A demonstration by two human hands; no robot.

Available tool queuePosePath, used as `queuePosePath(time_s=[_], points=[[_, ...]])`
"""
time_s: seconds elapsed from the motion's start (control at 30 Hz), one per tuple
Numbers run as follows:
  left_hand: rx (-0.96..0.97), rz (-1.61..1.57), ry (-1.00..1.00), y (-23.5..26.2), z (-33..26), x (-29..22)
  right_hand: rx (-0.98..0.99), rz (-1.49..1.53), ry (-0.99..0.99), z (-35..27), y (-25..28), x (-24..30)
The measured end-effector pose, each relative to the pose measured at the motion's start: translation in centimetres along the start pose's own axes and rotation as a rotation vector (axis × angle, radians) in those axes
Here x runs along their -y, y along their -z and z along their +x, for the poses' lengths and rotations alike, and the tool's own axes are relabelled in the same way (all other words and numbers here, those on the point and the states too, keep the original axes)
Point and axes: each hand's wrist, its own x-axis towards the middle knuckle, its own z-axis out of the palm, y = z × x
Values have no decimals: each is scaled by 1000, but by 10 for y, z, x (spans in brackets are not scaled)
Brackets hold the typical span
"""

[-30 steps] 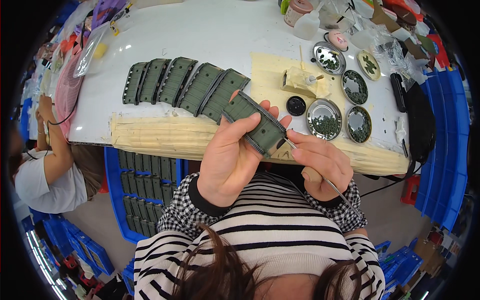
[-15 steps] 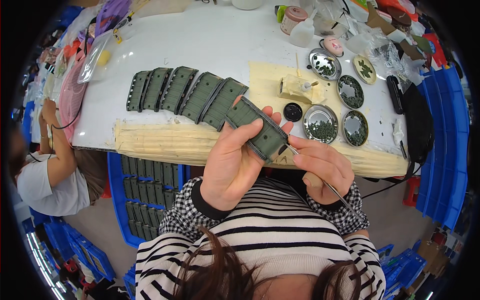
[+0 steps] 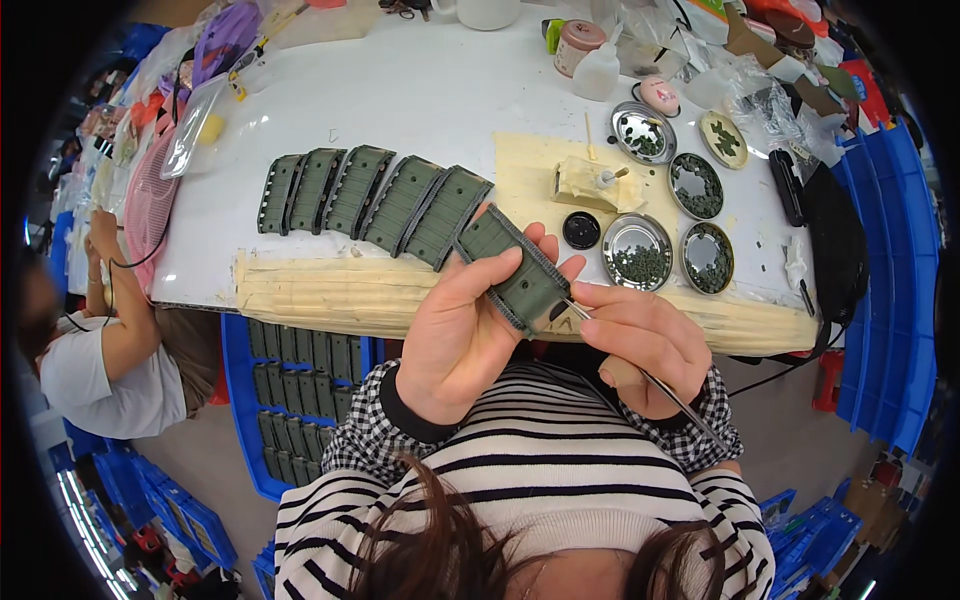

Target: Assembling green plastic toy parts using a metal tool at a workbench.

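My left hand is closed around a dark green, slightly curved plastic panel with grooves and ridged edges, thumb on its upper face. Its lower right corner faces my right hand, which grips a slim metal tool, perhaps tweezers. The tool's tip touches or nearly touches the panel near that corner; contact is hard to make out. A beige wrap covers one fingertip of the right hand. Beyond the left hand, several similar green panels stand in an overlapping row on the white table.
Round metal dishes of small green pieces stand at right, near a black cap and a tape-covered block. A padded tan edge borders the table. Below, a blue crate holds more panels. Another person sits at left.
The view has shifted slightly, so the table items appear a little displaced. Both hands keep the same hold, with the tool's tip still at the panel's corner.
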Motion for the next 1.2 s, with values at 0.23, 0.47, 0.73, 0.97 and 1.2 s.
queuePosePath(time_s=[0.23,0.47,0.73,0.97,1.2], points=[[0,-140,58,6,0,-1,-9,-1,44,-2,-3,-5],[0,-93,36,3,-1,0,-21,46,33,-6,-2,-10],[-30,231,-30,-7,-5,-3,-387,9,-341,-29,22,-36],[-8,438,-135,2,2,5,-340,-258,-475,-51,16,-70],[50,514,-179,0,1,9,-267,-386,-414,-46,16,-74]])
